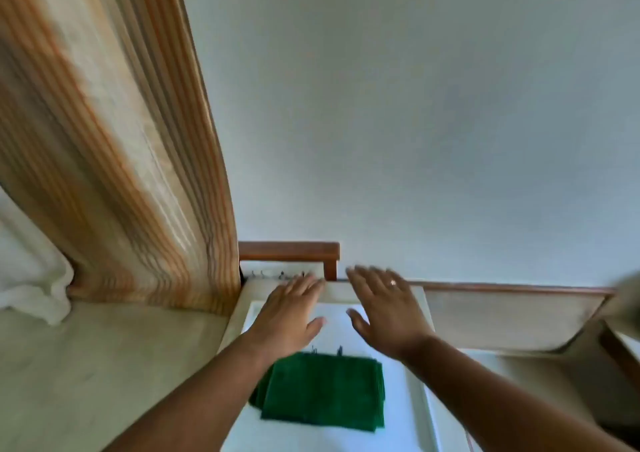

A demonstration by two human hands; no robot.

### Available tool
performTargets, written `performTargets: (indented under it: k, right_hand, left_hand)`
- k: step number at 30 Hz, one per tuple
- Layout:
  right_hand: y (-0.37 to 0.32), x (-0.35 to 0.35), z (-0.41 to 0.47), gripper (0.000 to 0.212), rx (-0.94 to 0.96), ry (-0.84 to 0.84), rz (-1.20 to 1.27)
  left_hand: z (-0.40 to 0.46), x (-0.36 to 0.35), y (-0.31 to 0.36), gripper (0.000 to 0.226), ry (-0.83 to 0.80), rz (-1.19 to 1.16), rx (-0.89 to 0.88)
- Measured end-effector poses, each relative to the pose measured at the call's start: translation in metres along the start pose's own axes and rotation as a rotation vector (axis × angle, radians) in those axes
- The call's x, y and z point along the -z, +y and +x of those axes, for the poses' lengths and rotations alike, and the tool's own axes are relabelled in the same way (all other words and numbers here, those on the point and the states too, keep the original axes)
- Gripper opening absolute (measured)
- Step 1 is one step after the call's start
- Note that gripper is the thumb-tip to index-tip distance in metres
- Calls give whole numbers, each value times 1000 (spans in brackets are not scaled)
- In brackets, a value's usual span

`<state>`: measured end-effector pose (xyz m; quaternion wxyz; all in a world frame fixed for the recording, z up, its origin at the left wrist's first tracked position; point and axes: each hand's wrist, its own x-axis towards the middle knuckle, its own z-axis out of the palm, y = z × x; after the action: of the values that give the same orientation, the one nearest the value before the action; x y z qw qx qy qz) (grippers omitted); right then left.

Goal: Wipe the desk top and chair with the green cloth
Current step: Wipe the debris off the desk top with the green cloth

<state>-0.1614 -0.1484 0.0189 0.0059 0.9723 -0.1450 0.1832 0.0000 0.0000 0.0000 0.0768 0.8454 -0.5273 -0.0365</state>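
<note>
Where the desk top (408,379) gleams, folded nubby green cloth (325,392), both hands spread, empty.

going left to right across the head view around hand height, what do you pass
white fabric → striped curtain → left hand → right hand → beige panel along the wall

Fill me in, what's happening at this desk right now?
A person stands at a white desk top set against a pale wall. Both bare hands are stretched forward, open, palms down, above the far end of the desk: the left hand and the right hand, which wears a ring. Neither hand holds anything. A folded dark green cloth lies flat on the desk nearer the person, untouched. A striped orange and beige curtain hangs to the left. Wiping has not begun.
</note>
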Motion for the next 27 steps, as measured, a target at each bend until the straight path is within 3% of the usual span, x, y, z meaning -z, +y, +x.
performTargets:
  k: [5, 12, 15, 18, 23, 27]
  right_hand:
    - [-12, -53, -57, 57, -111, -424, 116]
    - [-5, -70, -50, 58, -152, -624, 151]
    - [-1, -67, -41, 48, -128, -765, 252]
    - [6, -58, -27, 39, -109, -862, 452]
    - [9, -31, 8, 20, -300, -890, 1121]
    - [-35, -23, 40, 41, -372, -876, 1681]
  left_hand:
    - [-57, -49, -40, 70, -288, -28, 25]
    - [-40, -44, -44, 65, -357, 65, -25]
    - [-38, -39, -39, 45, -526, -160, 160]
    - [-44, -27, -36, 29, -573, -376, 250]
    - [-88, 14, -49, 21, -307, -863, 480]
    - [-151, 34, -75, 46, 170, -1429, 748]
